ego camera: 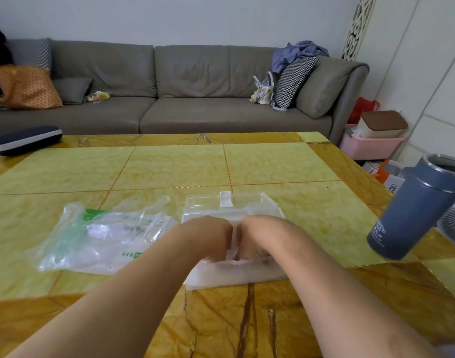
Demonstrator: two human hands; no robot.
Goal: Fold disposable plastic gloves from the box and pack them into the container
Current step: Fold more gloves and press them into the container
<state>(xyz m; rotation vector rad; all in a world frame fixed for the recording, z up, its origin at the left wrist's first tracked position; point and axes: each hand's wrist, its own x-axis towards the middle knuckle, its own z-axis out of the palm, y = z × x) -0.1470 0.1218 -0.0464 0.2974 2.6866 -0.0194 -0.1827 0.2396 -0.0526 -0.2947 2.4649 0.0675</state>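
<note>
Both hands low in the middle of the frame, knuckles nearly touching, reaching down into the open clear container (236,275). Left hand (210,236) and right hand (257,237) bent at the wrist, fingers curled downward inside and mostly hidden; impossible to tell what, if anything, held or pinched. Container's lid (229,202) tipped back just beyond the hands, toward the frame's centre. Left of the hands, just beside the container, a flat glove box (123,257) with green print, and a loose clear glove (102,226) lying crumpled on top of it, fingers pointing toward the upper right. Everything on a yellow and brown stone-patterned table (174,166). Blue-grey flask (417,208) at the right edge, lid off, well apart from the container; dark case (25,139) at the table's far left corner. Behind, across the upper frame, a grey sofa (185,81) with cushions, a small bag and heaped blue clothes; pink bin (371,146) at the right beside it.
</note>
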